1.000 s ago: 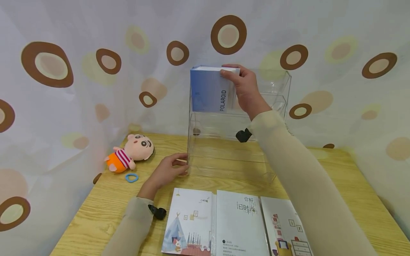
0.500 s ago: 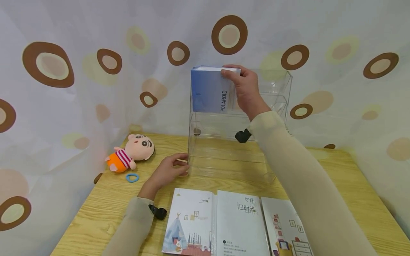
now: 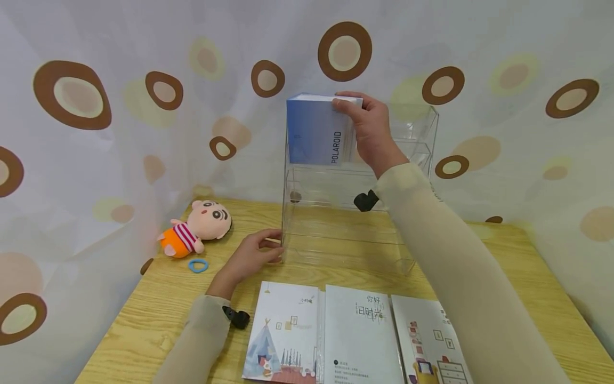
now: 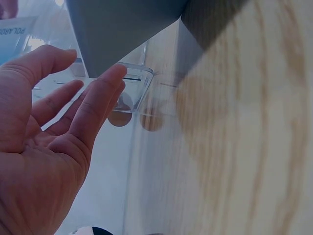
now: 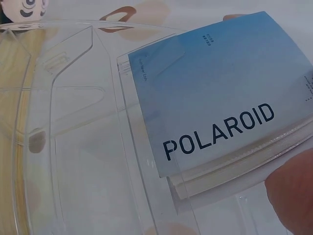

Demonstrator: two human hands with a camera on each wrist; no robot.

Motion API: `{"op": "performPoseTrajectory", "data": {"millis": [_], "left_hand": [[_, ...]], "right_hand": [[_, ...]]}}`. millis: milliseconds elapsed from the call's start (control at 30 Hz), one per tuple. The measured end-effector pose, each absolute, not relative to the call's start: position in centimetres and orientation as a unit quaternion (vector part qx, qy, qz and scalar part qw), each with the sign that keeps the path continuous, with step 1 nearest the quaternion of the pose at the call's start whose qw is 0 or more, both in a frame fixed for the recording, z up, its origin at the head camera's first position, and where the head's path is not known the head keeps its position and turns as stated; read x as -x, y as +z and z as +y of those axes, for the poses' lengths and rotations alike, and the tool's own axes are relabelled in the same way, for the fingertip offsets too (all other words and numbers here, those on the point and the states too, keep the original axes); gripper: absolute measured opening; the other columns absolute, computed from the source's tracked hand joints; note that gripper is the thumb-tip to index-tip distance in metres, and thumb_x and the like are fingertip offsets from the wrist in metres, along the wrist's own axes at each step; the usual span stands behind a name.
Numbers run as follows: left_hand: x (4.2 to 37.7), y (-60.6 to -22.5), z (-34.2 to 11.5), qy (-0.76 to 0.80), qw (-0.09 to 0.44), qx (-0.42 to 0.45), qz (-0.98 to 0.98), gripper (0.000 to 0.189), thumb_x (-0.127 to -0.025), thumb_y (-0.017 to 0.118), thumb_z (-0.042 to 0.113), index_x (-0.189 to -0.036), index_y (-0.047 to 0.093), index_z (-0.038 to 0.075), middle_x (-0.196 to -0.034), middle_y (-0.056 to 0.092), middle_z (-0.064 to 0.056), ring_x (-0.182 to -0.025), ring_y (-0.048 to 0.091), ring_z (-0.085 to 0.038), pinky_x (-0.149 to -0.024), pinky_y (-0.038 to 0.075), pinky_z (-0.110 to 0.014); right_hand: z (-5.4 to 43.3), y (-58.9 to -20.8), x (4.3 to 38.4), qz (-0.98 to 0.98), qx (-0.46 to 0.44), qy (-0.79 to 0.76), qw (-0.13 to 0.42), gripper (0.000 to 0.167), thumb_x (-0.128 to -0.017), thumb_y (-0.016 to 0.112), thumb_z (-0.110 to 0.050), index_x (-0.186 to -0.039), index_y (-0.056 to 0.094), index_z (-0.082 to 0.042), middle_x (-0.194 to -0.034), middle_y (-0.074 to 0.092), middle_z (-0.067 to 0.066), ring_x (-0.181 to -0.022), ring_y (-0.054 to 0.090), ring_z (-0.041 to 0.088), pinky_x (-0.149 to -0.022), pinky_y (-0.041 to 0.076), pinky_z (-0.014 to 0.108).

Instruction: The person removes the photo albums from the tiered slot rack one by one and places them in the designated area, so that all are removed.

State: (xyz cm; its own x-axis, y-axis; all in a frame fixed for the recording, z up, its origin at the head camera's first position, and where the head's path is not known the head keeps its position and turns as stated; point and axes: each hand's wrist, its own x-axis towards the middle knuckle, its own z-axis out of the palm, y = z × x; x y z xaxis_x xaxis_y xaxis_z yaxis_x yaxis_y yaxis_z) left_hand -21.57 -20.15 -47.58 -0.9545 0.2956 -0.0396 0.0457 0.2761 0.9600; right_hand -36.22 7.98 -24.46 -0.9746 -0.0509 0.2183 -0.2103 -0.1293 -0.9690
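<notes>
My right hand [image 3: 370,125] pinches the upper right edge of a blue photo album [image 3: 312,130] marked POLAROID, thumb in front and fingers behind. The album stands upright at the top left tier of a clear acrylic rack [image 3: 345,202]. In the right wrist view, the lower edge of the album [image 5: 220,93] overlaps the clear front lip of that tier, and the thumb shows at the right. My left hand [image 3: 254,253] is at the lower left side of the rack, fingers extended and fingertips right at its edge. The left wrist view shows this hand [image 4: 54,117] holding nothing.
Three pale illustrated albums lie in a row before the rack: a left one [image 3: 283,330], a middle one [image 3: 360,341] and a right one [image 3: 424,341], partly under the right sleeve. A plush doll [image 3: 196,229] and a blue ring [image 3: 198,265] lie at the left on the wooden table [image 3: 144,314].
The right hand and the blue album have risen slightly in the last half second. The left hand, rack and albums on the table stay put.
</notes>
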Motion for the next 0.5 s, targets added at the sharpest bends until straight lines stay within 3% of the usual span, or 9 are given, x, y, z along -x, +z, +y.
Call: {"op": "performPoseTrajectory", "data": {"millis": [500], "left_hand": [[21.58, -47.55, -20.17, 0.588, 0.104, -0.108, 0.795, 0.059, -0.112, 0.069, 0.011, -0.166, 0.05, 0.001, -0.167, 0.053, -0.025, -0.143, 0.064, -0.044, -0.105, 0.07, -0.044]], "right_hand": [[7.9, -23.66, 35.9, -0.656, -0.105, 0.745, 0.065, 0.019, -0.102, 0.083, -0.03, -0.119, 0.083, -0.021, -0.121, 0.073, -0.001, -0.118, 0.065, 0.024, -0.112, 0.05, 0.045]]}}
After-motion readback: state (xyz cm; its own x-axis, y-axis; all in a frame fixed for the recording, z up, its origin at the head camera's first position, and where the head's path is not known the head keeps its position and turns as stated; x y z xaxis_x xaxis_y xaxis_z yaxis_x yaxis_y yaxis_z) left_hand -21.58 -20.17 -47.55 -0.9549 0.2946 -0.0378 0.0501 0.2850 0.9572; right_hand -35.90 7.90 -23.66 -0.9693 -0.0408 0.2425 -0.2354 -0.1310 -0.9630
